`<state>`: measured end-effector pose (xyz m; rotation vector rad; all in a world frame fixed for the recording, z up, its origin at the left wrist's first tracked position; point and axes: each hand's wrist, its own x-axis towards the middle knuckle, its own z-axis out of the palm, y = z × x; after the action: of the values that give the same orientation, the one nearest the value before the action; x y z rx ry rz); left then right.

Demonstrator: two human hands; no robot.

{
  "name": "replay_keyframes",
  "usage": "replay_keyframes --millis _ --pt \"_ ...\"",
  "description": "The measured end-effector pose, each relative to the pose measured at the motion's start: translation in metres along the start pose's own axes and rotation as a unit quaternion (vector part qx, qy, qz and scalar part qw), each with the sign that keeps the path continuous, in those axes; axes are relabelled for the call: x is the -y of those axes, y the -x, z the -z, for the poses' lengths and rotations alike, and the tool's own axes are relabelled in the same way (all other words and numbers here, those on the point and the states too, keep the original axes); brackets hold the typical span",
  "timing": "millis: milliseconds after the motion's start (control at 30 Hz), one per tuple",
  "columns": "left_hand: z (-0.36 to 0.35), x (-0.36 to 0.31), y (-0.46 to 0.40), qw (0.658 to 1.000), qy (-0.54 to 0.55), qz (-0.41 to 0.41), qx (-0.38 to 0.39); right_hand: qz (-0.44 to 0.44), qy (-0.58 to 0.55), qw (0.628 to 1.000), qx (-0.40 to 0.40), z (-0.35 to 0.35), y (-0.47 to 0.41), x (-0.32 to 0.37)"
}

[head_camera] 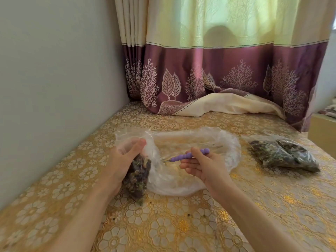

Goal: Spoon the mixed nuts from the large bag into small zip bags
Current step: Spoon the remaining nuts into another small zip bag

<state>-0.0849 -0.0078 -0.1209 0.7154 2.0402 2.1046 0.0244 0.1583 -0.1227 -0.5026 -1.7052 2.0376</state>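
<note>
Your left hand (121,160) pinches a small zip bag (137,176) of dark nuts at centre left; your right hand (201,165) grips a purple-handled spoon (189,155) over the nearly empty large bag (190,157) mid-frame. One filled zip bag (283,154) lies at right on the desk (163,230).

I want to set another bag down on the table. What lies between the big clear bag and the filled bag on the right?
Only bare flowered tablecloth lies between the big clear bag and the filled bag, as the head view shows.
</note>
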Motion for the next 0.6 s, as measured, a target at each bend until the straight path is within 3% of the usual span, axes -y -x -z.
replay_keyframes --millis 167,600 --pt "0.002 0.0 0.0 1.0 -0.02 -0.009 -0.005 -0.047 -0.089 0.994 -0.042 0.008 -0.001 0.002" --pt "0.007 -0.001 -0.002 0.999 -0.033 -0.042 -0.002 -0.05 -0.076 0.991 -0.093 0.025 -0.007 0.012"
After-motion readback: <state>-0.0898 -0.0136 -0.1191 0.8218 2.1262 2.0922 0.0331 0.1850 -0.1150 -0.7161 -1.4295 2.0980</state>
